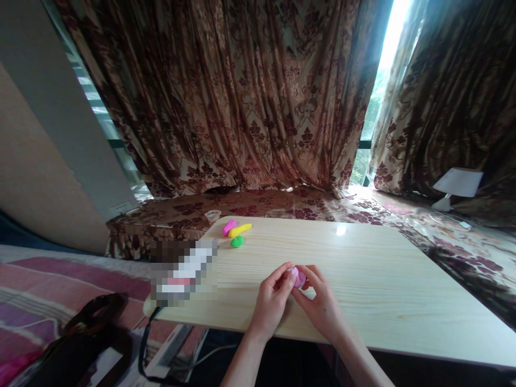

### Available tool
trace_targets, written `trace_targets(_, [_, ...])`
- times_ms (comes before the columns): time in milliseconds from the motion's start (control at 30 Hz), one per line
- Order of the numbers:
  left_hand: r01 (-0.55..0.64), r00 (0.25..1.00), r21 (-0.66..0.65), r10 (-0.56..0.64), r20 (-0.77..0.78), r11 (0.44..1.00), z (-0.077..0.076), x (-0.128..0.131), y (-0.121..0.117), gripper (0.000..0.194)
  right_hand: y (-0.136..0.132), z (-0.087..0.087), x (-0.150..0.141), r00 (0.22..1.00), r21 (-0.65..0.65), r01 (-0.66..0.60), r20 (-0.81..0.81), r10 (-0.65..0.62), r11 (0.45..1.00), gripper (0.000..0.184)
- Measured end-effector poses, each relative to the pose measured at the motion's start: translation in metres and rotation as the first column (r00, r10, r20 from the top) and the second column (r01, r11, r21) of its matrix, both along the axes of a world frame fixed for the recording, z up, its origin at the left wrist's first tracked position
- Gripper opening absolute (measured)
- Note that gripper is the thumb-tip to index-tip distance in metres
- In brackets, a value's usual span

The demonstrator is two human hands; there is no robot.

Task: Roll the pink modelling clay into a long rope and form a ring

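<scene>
Both my hands meet over the near middle of a light wooden table (363, 269). My left hand (272, 301) and my right hand (318, 303) pinch a small pink lump of clay (299, 277) between their fingertips, just above the tabletop. At the table's far left corner lie a pink clay piece (228, 227), a yellow clay roll (240, 230) and a green clay ball (237, 242), well out of reach of my fingers. A small clear cup (213, 216) stands beside them.
A blurred-out flat object (183, 271) lies on the table's left end. A dark bag (80, 336) and a cable sit on the bed at lower left. Patterned curtains (242, 97) hang behind; a white lamp (455, 185) stands at the right.
</scene>
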State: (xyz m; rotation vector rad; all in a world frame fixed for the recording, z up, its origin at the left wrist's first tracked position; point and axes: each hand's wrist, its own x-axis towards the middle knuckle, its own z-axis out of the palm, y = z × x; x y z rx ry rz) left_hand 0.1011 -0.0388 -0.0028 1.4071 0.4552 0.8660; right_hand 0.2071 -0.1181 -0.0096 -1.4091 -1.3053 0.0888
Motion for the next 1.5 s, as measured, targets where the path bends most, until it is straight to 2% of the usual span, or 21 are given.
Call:
trace_targets(233, [0.041, 0.999, 0.104, -0.043, 0.02, 0.994, 0.009, -0.001, -0.005, 0.029, -0.001, 0.001, -0.002, 1.0, -0.003, 0.013, -0.008, -0.013, 1.0, 0.008])
trace_targets(367, [0.013, 0.999, 0.081, -0.016, 0.038, 0.997, 0.006, 0.0, -0.004, 0.027, 0.0, -0.001, -0.003, 0.999, -0.006, 0.002, -0.032, -0.002, 1.0, 0.011])
trace_targets(533, [-0.033, 0.998, -0.016, 0.034, 0.05, 0.999, -0.003, 0.0, 0.001, 0.033, 0.001, -0.004, 0.001, 0.996, 0.023, 0.007, -0.093, -0.005, 1.0, 0.029])
trace_targets(667, [-0.002, 0.999, -0.041, 0.003, 0.033, 0.999, -0.002, 0.002, 0.0, 0.034, 0.0, -0.001, 0.002, 0.994, 0.04, -0.011, -0.112, 0.016, 0.999, 0.015])
trace_targets(833, [0.007, 0.999, -0.053, -0.005, 0.038, 0.999, 0.0, 0.005, -0.001, 0.032, -0.001, 0.002, -0.001, 0.993, 0.044, -0.03, -0.117, 0.035, 0.999, 0.007])
trace_targets(1000, [0.003, 0.996, -0.144, 0.01, 0.092, 0.99, -0.003, 0.002, 0.003, 0.038, -0.003, -0.002, 0.001, 0.984, 0.074, -0.001, -0.176, 0.014, 0.997, 0.026])
trace_targets(1133, [0.031, 0.993, -0.218, -0.005, 0.12, 0.975, -0.003, 0.006, 0.001, 0.034, -0.003, -0.005, 0.003, 0.974, 0.075, 0.071, -0.22, -0.052, 0.995, 0.023])
trace_targets(1333, [0.097, 0.986, -0.325, -0.048, 0.157, 0.941, 0.004, 0.03, -0.008, 0.036, -0.001, -0.004, 0.008, 0.966, 0.082, 0.157, -0.22, -0.136, 0.984, 0.026])
trace_targets(1500, [0.131, 0.977, -0.37, -0.056, 0.206, 0.92, 0.01, 0.044, -0.024, 0.014, 0.016, 0.007, 0.022, 0.964, 0.074, 0.208, -0.183, -0.192, 0.975, 0.034])
